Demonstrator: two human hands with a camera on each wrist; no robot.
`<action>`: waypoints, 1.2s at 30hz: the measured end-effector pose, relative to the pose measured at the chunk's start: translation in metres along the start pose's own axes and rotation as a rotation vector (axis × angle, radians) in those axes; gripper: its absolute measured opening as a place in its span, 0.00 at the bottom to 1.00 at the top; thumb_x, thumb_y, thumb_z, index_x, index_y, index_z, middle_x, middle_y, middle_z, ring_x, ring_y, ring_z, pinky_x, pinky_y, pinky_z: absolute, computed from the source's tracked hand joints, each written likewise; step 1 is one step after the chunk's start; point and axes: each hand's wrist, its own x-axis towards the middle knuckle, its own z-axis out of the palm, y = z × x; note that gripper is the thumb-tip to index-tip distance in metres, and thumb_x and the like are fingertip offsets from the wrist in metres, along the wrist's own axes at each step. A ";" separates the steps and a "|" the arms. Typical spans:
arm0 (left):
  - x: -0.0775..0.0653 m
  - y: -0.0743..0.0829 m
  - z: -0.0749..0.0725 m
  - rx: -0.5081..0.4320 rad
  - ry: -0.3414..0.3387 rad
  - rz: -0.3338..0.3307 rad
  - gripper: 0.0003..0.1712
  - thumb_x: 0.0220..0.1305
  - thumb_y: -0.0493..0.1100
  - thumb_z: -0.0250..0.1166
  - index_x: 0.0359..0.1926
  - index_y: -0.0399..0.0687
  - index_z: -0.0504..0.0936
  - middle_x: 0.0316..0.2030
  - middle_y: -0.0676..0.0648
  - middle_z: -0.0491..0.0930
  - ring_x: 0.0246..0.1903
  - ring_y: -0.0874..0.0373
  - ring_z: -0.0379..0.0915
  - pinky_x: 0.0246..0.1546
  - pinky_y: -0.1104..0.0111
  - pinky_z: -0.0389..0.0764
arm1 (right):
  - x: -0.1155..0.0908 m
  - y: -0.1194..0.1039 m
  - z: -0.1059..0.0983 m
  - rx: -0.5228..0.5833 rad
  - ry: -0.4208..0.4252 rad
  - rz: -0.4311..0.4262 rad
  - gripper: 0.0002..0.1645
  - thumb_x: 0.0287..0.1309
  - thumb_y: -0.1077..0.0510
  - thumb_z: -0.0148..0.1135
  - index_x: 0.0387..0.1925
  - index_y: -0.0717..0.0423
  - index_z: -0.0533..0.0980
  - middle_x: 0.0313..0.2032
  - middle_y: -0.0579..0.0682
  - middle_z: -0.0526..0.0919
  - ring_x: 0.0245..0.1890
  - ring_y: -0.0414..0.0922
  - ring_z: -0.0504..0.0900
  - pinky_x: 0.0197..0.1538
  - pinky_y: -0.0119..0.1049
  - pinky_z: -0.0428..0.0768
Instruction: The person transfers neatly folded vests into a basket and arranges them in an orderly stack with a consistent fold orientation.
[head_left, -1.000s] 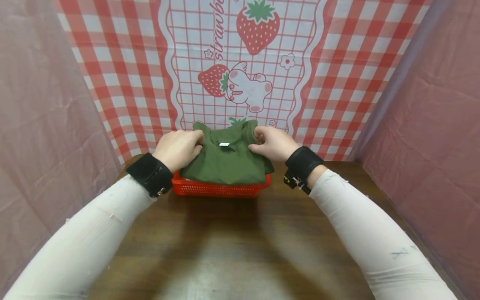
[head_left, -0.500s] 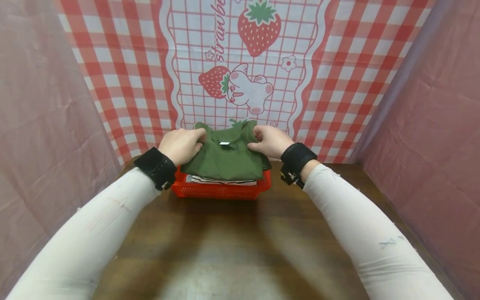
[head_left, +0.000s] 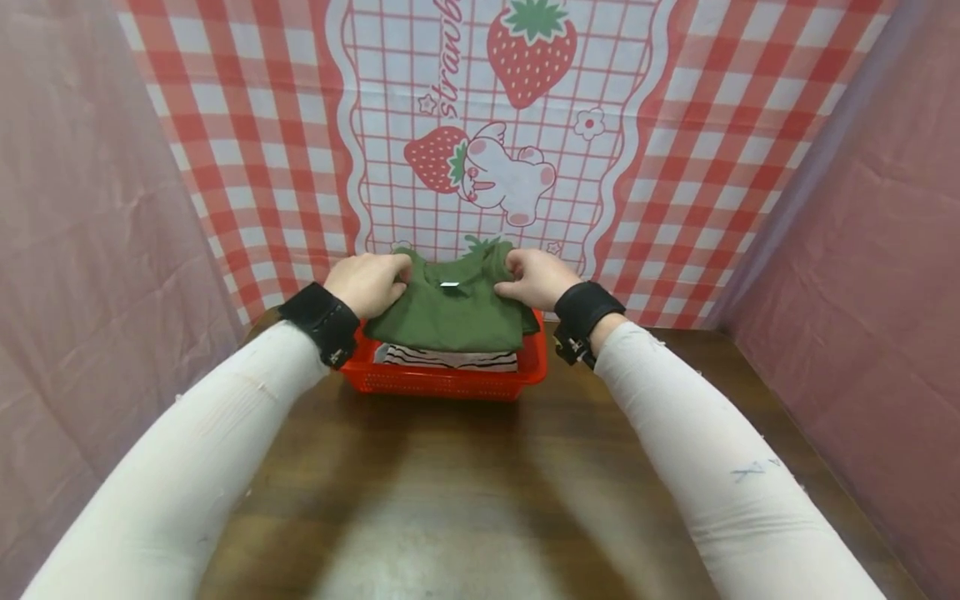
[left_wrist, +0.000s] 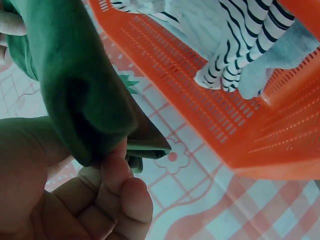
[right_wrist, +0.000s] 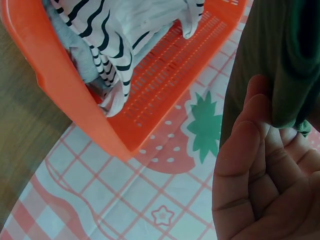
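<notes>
A folded green T-shirt (head_left: 450, 317) with a white neck label hangs over a red-orange plastic basket (head_left: 435, 385). My left hand (head_left: 369, 282) pinches its left shoulder edge; in the left wrist view, thumb and fingers (left_wrist: 116, 172) grip the green fabric. On the opposite shoulder my right hand (head_left: 538, 279) pinches the cloth, and the right wrist view shows its curled fingers (right_wrist: 240, 150) against the fold. Under the shirt, inside the basket, lies black-and-white striped clothing (head_left: 450, 359), with light grey-blue cloth (left_wrist: 280, 55) beside it in the left wrist view.
The basket stands on a brown wooden table (head_left: 435, 483), close to a red-and-white checked strawberry cloth (head_left: 255, 125) hanging at the back. Pinkish fabric walls (head_left: 82, 233) enclose both sides. A black band (head_left: 324, 321) circles each wrist.
The green T-shirt's lower edge has risen away from the basket's front rim, exposing more of the striped clothing beneath. Both hands keep their pinch on the shoulders, and the forearms have shifted slightly inward.
</notes>
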 end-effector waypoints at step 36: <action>0.021 -0.015 0.039 0.005 -0.212 -0.050 0.09 0.80 0.39 0.64 0.54 0.42 0.86 0.52 0.39 0.88 0.51 0.41 0.84 0.54 0.46 0.82 | 0.030 0.003 0.039 -0.129 -0.129 0.080 0.23 0.79 0.51 0.68 0.61 0.64 0.78 0.48 0.59 0.83 0.44 0.53 0.79 0.53 0.48 0.77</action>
